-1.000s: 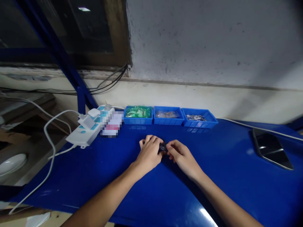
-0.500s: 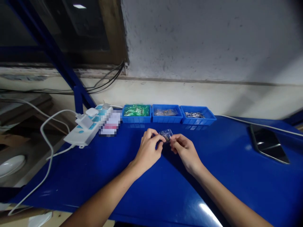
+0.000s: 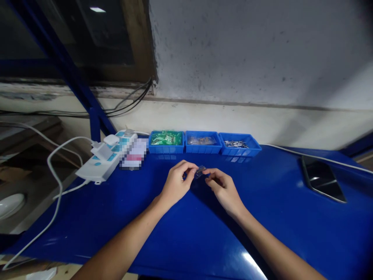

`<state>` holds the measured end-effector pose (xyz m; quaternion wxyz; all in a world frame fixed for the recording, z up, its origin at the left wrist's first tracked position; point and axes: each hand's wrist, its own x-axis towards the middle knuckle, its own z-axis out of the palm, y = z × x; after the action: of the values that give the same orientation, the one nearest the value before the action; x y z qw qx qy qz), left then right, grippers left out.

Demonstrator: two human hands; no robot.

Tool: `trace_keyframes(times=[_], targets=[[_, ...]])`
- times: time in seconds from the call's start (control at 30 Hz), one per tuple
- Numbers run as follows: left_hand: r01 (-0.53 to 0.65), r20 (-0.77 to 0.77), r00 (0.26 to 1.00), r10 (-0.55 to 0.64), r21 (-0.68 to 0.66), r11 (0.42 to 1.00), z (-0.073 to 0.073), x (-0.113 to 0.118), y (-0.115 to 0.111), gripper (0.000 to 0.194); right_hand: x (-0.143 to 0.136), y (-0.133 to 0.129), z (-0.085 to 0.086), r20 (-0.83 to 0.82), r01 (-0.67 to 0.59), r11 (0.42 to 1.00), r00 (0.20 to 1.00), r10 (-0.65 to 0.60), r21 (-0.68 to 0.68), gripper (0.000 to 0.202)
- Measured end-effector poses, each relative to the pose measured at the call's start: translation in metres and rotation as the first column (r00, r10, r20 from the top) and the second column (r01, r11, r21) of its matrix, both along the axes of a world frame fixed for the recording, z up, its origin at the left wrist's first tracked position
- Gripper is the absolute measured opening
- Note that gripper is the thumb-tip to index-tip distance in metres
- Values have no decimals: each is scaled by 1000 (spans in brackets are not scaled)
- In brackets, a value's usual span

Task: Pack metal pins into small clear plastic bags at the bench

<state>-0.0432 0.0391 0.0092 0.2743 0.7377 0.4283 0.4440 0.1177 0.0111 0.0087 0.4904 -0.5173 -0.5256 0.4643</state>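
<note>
A small clear plastic bag (image 3: 199, 171) is pinched at its left edge by my left hand (image 3: 178, 181), thumb against forefinger. Something dark shows inside it, too small to name. At the bag's right side is my right hand (image 3: 225, 189), its forefinger tip at or very near the plastic and its thumb held apart below. Behind my hands stand three blue bins: the left bin (image 3: 166, 149) has green packets, the middle bin (image 3: 203, 148) clear packets, and the right bin (image 3: 241, 151) thin metal pins or screws.
A white power strip (image 3: 97, 167) with plugs and a looping white cable lies on the left of the blue table (image 3: 180, 237). Beside it is a blurred-out card (image 3: 132, 157). A phone (image 3: 323, 179) lies at the right, and the wall rises behind the bins.
The bag has moved slightly left and looks more bunched. My right thumb and forefinger have parted from their pinch on its right edge. The view has shifted a little.
</note>
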Motion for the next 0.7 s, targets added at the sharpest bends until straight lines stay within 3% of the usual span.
trace_keyframes(times=[0.1, 0.23, 0.37, 0.47, 0.53, 0.6, 0.7], targets=[[54, -111, 993, -31, 209, 976, 2, 0, -5, 19, 1, 1, 3, -144, -38, 997, 989, 28, -71, 23], [108, -191, 980, -61, 243, 964, 3, 3, -8, 19, 0, 2, 1, -147, 58, 998, 987, -64, -39, 29], [115, -137, 984, -118, -27, 993, -1, 4, -4, 30, -1, 1, -3, 13, 119, 979, 992, -123, 166, 17], [138, 17, 990, -139, -267, 954, -4, 2, 2, 50, -2, -1, -7, 166, 48, 948, 981, -105, 314, 12], [139, 68, 990, -124, -315, 939, -6, 1, 4, 47, -3, -2, -9, 226, 5, 938, 970, -88, 346, 17], [75, 40, 997, -68, -235, 969, -5, 0, 5, 36, -3, -2, -10, 242, -6, 947, 967, -76, 322, 19], [-30, -73, 997, 31, 22, 999, -2, 1, 2, 21, -2, 0, -8, 142, 37, 979, 988, -66, 201, 14]])
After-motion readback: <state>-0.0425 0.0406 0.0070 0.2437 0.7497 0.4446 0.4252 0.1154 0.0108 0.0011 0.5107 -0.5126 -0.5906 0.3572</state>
